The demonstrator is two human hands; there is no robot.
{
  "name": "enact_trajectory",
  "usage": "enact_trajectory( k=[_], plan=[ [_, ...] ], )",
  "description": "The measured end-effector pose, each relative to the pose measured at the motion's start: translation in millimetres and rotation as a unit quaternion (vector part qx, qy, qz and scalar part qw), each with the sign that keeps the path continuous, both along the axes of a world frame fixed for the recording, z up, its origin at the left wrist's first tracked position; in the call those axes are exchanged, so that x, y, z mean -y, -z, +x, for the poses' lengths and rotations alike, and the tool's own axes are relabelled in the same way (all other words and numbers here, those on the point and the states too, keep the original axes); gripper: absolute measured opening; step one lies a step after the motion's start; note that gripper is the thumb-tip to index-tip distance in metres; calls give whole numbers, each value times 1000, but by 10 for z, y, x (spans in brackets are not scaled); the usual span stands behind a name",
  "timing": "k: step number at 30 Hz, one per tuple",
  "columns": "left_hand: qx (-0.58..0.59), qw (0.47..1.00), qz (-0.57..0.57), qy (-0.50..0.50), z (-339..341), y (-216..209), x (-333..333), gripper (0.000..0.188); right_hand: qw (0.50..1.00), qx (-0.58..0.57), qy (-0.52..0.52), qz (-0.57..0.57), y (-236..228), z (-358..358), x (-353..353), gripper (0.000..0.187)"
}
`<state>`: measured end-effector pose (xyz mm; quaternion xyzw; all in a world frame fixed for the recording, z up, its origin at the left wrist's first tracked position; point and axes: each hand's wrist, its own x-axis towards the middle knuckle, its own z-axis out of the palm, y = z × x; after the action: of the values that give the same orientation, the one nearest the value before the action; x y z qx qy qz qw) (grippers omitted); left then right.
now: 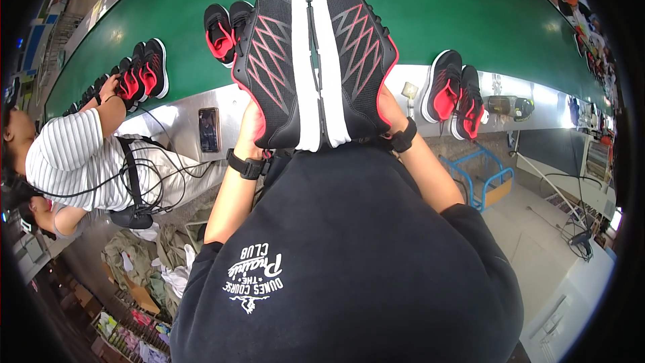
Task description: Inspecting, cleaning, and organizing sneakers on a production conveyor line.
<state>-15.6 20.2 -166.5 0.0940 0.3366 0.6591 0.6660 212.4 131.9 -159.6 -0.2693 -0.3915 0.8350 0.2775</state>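
Close in front of me, a pair of black sneakers is held up with the white soles facing each other. My left hand (251, 125) grips the left sneaker (272, 60) at its red-lined heel opening; most of the fingers are hidden behind it. On the other side, my right hand (392, 111) is closed round the heel of the right sneaker (355, 60), its fingers partly out of sight. Red and grey zigzag lines run along both mesh sides. The two soles nearly touch along a narrow gap. A black band circles each of my wrists.
A green conveyor belt (175, 0) crosses ahead, with a metal ledge (176, 121) along its near edge. A phone (209, 130) lies on the ledge. Sneaker pairs stand left (219, 32) and right (445, 87). A co-worker (74, 154) is at left; a blue metal frame (480, 171) stands right.
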Motion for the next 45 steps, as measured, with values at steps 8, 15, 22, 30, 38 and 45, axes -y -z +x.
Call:
enact_trajectory(
  k=[8, 15, 22, 30, 38, 45],
  plan=[
    [109, 989, 92, -29, -99, 109, 86, 41, 997, -78, 16, -6, 43, 121, 20, 47],
    [-439, 871, 159, -156, 127, -426, 132, 85, 940, -10, 141, 310, -246, 40, 76, 69],
    [-606, 725, 250, -210, 133, -176, 72, 88, 819, 30, 220, 530, -59, -13, -23, 81],
    [-652, 664, 290, -224, 83, -344, 33, 86, 825, 12, 210, 524, -80, -29, 7, 82],
    [-666, 662, 257, -229, 178, -292, 158, 86, 802, 41, 231, 549, -32, 45, 73, 81],
    [-799, 583, 32, -143, 269, -194, 194, 77, 708, 305, 223, 597, 111, 97, 152, 75]
  ],
)
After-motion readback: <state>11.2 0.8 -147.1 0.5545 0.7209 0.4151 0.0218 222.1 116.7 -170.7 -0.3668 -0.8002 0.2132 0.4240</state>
